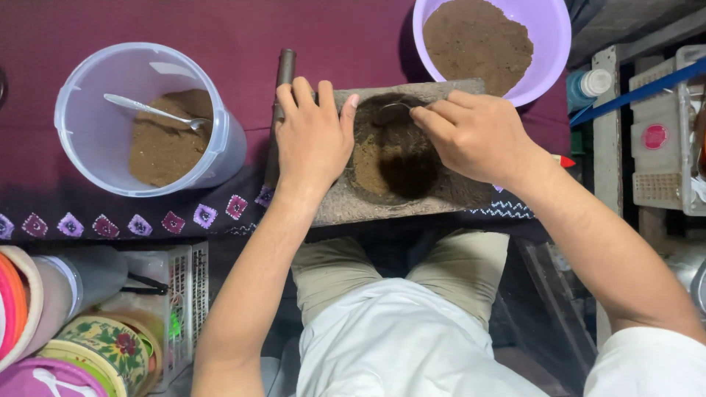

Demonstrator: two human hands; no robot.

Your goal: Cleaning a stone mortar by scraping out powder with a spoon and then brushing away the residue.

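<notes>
Stone slab point(368, 209) with a hollow of brown powder point(393, 158) lies on the maroon tabletop point(147, 22) before the person.
Left hand point(312, 136) rests flat, open, on the slab's left edge; right hand point(478, 136) pinches a metal spoon point(390, 110) in the hollow. Lilac bowl point(551, 29) and clear bucket point(88, 125) hold more powder.

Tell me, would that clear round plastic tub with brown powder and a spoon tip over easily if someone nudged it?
Probably not. The clear round plastic tub looks wide for its height and sits flat on the maroon cloth, so it would likely slide. The brown powder weighs its bottom. The metal spoon lies loose and might shift.
</notes>
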